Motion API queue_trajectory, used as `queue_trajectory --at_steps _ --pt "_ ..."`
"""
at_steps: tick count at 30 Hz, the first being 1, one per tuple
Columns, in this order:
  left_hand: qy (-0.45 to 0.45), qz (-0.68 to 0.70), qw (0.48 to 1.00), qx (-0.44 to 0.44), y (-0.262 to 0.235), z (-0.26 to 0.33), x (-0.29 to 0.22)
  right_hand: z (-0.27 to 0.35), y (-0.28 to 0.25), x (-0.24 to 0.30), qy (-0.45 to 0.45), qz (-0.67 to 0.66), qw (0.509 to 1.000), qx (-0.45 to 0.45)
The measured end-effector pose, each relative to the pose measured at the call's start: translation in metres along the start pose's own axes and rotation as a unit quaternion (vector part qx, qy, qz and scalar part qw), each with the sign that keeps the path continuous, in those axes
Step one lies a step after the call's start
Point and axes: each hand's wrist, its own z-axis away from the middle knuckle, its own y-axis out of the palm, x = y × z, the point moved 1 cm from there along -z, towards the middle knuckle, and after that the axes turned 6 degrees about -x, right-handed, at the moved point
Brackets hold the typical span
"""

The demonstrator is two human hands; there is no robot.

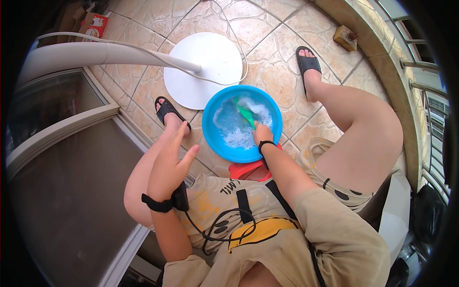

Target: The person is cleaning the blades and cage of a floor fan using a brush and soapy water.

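Observation:
A round blue basin [208, 125] with cloudy, sudsy water stands on the floor between my feet. My right hand [262, 134] reaches over its near right side, fingers closed around the handle of a green brush [246, 114]. The brush slants away to the left, and its far end dips among the white foam, so its bristles cannot be made out. Raised above my left thigh, my left hand [168, 165] is empty, with fingers stretched out and thumb apart. It touches neither the basin nor the brush.
A white round stand base [210, 57] with a thick pole and cable sits just beyond the basin. Something red [248, 171] shows under the basin's near rim. A framed glass panel [71, 191] is at left; a ledge with metal railing [420, 64] and a yellowish block [345, 38] are at right.

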Motion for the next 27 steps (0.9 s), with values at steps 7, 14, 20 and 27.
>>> queue_trajectory --at_steps 7,14,20,27 --pt "-0.002 0.006 1.0 0.004 0.001 -0.002 -0.005 0.002 -0.003 0.006 0.052 -0.028 0.998 -0.018" --pt "-0.001 0.004 1.0 -0.001 -0.002 -0.002 -0.008 0.005 -0.008 0.014 0.083 -0.047 0.995 -0.029" --pt "-0.001 0.018 1.0 -0.005 -0.004 0.003 -0.01 0.008 -0.03 0.014 0.083 -0.061 0.995 0.01" --pt "0.014 0.011 1.0 0.0 -0.002 0.01 -0.004 0.027 -0.064 0.035 0.091 -0.043 0.995 0.004"
